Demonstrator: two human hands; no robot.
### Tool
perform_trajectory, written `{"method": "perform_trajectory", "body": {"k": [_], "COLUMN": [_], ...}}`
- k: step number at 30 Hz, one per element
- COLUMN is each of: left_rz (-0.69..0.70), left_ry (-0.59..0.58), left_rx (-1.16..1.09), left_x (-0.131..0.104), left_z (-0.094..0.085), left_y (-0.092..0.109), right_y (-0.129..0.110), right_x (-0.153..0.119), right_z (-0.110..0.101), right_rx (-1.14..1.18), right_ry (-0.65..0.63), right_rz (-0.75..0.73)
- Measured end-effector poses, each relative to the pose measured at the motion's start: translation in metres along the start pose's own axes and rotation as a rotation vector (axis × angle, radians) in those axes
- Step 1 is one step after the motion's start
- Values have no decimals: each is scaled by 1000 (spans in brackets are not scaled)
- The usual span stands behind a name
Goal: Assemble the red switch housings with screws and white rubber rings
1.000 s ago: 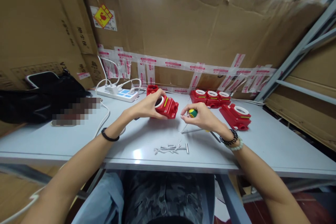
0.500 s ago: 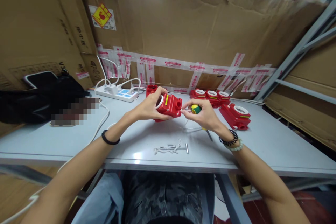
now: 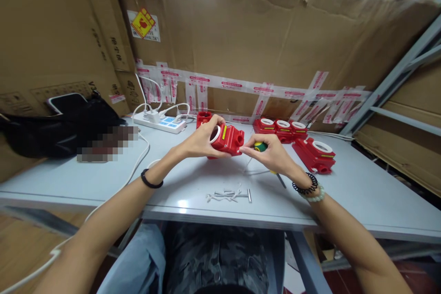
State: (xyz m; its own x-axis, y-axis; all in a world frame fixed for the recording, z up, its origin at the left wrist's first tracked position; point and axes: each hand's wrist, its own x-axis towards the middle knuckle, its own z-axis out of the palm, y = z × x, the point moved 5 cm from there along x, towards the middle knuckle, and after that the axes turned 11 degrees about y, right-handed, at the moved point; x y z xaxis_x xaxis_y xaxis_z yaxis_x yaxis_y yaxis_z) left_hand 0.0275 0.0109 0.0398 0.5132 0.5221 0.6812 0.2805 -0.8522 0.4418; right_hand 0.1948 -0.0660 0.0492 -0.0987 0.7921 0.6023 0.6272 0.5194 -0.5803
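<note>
1. Red plastic housing (image 3: 227,139): held just above the tabletop (image 3: 193,183), in front of the power strip (image 3: 159,122). Judged light, rigid, smooth-walled; best gripped round its white-ringed end.
2. Left hand (image 3: 201,140): fingers wrapped round the housing.
3. Right hand (image 3: 272,156): touching the housing's right end, curled round a green-yellow screwdriver handle (image 3: 260,147).
4. Loose screws (image 3: 227,195): nearer the person than the housing.

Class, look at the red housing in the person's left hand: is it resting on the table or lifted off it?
Lifted: the left hand holds the red housing above the table.
</note>
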Motion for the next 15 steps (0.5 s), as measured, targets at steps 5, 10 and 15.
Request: {"method": "perform_trajectory", "body": {"k": [5,10,15], "left_rz": [-12,-16,-5], "left_ry": [-9,19,49], "left_rx": [8,44,59], "left_x": [0,0,0], "left_z": [1,-1,-2], "left_y": [1,4,6], "right_y": [-2,-3,1], "right_x": [-1,-1,2], "right_z": [1,0,-1], "right_rx": [-38,-81,-87], "right_ry": [23,8,0], "right_rz": [-22,-26,-3]}}
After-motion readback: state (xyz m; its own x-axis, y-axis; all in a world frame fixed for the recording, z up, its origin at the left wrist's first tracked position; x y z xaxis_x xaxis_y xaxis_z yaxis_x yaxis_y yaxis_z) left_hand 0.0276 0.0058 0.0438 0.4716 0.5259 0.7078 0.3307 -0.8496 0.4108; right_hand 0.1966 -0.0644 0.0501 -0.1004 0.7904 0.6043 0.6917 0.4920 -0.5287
